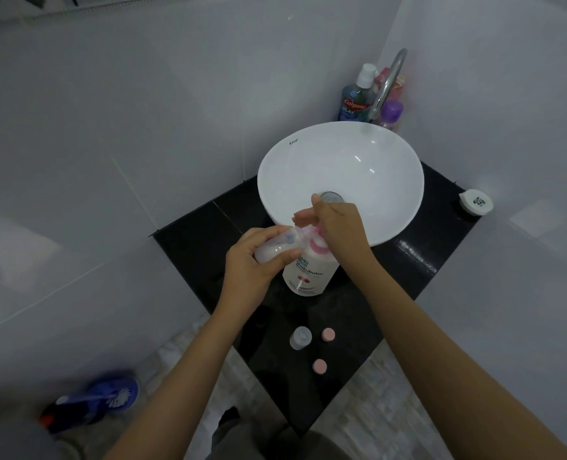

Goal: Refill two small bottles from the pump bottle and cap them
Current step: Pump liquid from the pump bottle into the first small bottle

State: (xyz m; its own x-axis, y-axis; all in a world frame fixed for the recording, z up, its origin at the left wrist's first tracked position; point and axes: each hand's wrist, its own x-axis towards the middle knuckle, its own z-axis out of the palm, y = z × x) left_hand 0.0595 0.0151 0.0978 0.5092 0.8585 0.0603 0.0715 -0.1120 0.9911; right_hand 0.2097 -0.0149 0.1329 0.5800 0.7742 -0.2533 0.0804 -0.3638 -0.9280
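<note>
White lotion is going into the first small clear plastic bottle [277,246], which my left hand [252,263] grips tilted at the spout. My right hand [337,227] presses flat on the white pump bottle [310,272]. Next: refill the second small clear bottle [300,337] standing on the black surface [408,270], then cap both.

You have 2 small bottles [277,247] [300,337], 2 pink caps [328,335] [319,366], 1 pump bottle [310,272], 1 basin [340,180], and 2 hands [252,262] [337,224] in view.
</note>
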